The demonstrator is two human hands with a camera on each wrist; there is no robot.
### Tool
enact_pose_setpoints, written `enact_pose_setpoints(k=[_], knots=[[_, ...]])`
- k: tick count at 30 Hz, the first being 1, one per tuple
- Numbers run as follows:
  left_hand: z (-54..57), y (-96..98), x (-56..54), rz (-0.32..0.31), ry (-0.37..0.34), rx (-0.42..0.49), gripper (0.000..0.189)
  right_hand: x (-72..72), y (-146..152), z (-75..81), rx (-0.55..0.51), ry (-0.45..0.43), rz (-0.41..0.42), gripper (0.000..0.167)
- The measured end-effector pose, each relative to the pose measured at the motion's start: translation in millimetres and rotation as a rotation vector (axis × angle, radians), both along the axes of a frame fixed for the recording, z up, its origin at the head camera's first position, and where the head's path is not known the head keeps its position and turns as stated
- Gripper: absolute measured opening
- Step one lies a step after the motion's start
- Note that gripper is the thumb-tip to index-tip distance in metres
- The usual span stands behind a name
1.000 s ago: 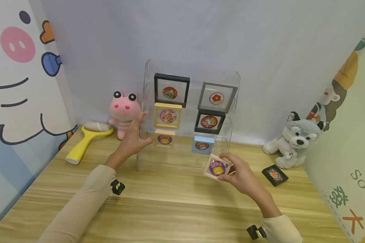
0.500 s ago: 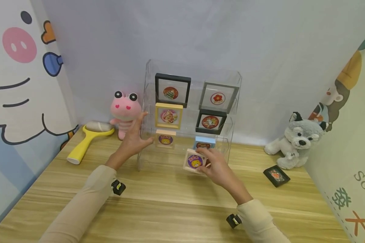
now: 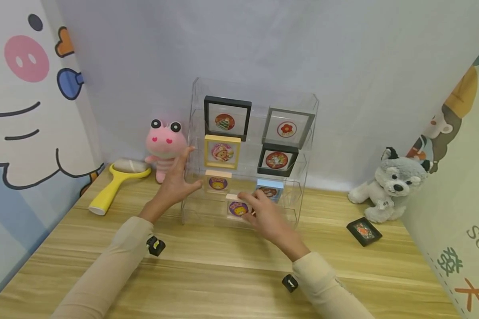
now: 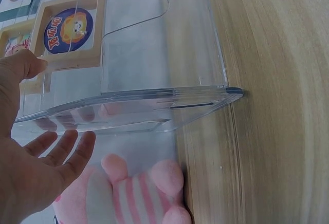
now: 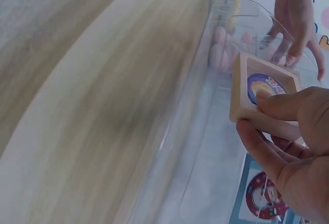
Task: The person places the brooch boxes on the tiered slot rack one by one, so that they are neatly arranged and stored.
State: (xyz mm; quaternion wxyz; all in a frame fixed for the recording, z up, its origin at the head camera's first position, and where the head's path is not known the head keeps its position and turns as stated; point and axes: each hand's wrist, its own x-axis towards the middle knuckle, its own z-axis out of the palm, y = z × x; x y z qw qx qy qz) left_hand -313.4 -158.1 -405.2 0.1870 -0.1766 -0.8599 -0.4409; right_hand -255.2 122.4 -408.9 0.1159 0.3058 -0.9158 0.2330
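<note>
My right hand [image 3: 269, 219] pinches a small beige-framed display case [image 3: 238, 207] with a purple bear badge inside, thumb on its front and fingers behind. It stands close over the lowest front tier of a clear acrylic display rack [image 3: 189, 204]. At the rack's left side, my left hand [image 3: 174, 184] has its fingers along the side panel and the thumb by the front. Near that thumb stands a similar beige-framed bear case [image 3: 218, 183] on the rack. A blue-framed case [image 3: 274, 185] is partly covered by the right hand; the right wrist view shows its red badge [image 5: 259, 198].
Higher on the rack stand a yellow-framed case [image 3: 222, 166], black-framed cases [image 3: 228, 99] [image 3: 278, 147] and a grey-framed one [image 3: 291, 109]. Left are a pink plush [image 3: 165, 141] and a yellow-handled roller [image 3: 107, 195]. Right are a husky plush [image 3: 395, 186] and a black case [image 3: 364, 231].
My right hand has carried the beige-framed case leftward and slightly up, from in front of the rack's right side to its lowest tier near the middle. The left hand stays put.
</note>
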Motion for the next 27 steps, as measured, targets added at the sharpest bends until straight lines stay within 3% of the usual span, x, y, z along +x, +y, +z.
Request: enact_pose_setpoints(k=[9, 13, 27], knots=[[1.2, 0.6, 1.2, 0.004, -0.004, -0.001, 0.089, -8.3, -24, -23.4, 0.032, 0.212, 0.054, 0.045], [1.1, 0.4, 1.1, 0.012, -0.007, -0.007, 0.089, -10.5, -33, -28.6, 0.032, 0.261, 0.071, 0.042], [1.7, 0.4, 1.8, 0.006, -0.005, -0.004, 0.089, -5.6, -48, -36.5, 0.03, 0.188, 0.032, 0.037]])
